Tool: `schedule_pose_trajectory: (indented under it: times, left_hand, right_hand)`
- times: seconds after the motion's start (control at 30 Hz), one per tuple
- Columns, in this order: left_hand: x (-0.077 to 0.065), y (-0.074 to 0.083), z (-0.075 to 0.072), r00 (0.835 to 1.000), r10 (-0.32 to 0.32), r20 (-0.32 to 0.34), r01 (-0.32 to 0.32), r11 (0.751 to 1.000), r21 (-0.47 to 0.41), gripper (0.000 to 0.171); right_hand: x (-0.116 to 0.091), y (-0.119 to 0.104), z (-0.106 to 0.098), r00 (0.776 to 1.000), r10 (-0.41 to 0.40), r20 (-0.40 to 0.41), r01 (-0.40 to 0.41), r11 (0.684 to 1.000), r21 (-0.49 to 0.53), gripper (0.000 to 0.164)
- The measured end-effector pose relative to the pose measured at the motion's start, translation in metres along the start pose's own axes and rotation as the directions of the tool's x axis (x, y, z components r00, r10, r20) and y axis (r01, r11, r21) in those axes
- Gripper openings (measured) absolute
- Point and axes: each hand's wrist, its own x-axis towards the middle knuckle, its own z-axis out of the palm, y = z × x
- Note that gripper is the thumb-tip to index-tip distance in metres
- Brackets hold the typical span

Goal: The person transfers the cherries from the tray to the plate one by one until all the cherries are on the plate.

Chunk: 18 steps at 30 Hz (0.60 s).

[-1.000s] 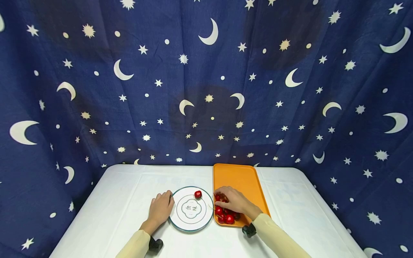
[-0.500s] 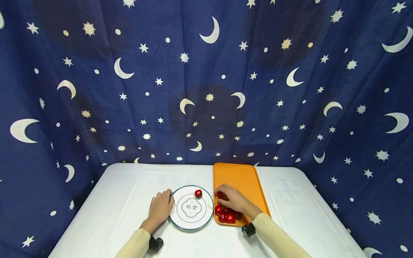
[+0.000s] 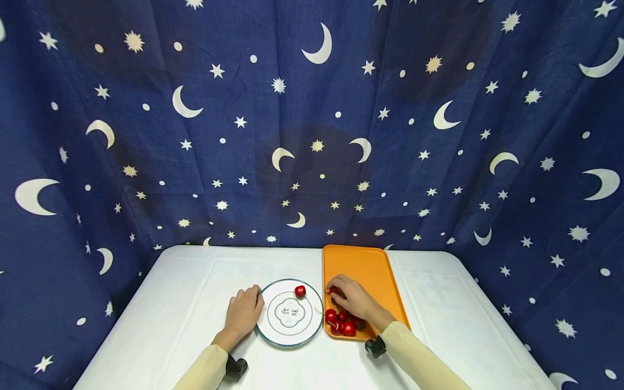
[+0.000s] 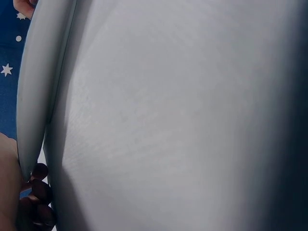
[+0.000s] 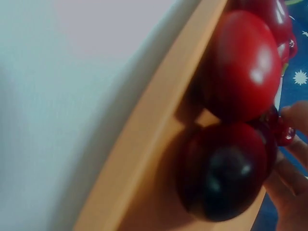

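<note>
My left hand point(image 3: 244, 311) holds the left rim of a white plate point(image 3: 278, 336) with a dark blue-green edge. In the left wrist view, the plate's side point(image 4: 36, 86) shows with darkened fingers point(image 4: 41, 192) curled below its rim. One red cherry point(image 3: 300, 291) lies on the plate near its far right. My right hand point(image 3: 356, 298) is over the left side of an orange tray point(image 3: 361, 260), pinching a cherry point(image 5: 285, 136) by its fingertips. Several more cherries point(image 3: 348, 329) are bunched at the tray's near end, partly under the hand.
Both plate and tray stand on a white-covered table point(image 3: 205, 287), the tray just right of the plate. A thin stem point(image 3: 319, 311) reaches over the tray's left edge towards the plate. A blue curtain point(image 3: 219, 162) with moons and stars hangs behind and at both sides.
My right hand's fingers have shifted slightly away from the near cherries, uncovering more of them. The left hand and plate stay put; the whole head view has drifted slightly.
</note>
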Motion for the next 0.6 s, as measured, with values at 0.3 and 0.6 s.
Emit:
schedule_pose_trajectory:
  times: [0.3, 0.6]
  left_hand:
    - [0.0016, 0.0025, -0.0042, 0.999, -0.029, 0.046, 0.029, 1.0, 0.003, 0.017]
    - [0.002, 0.0008, -0.0027, 0.998, -0.034, 0.058, 0.034, 0.999, 0.005, 0.018]
  right_hand:
    - [0.0017, 0.0021, 0.0003, 0.997, 0.045, -0.062, -0.048, 0.998, -0.039, 0.024]
    - [0.0009, 0.0014, 0.0027, 0.997, 0.057, -0.059, -0.058, 0.998, -0.023, 0.027]
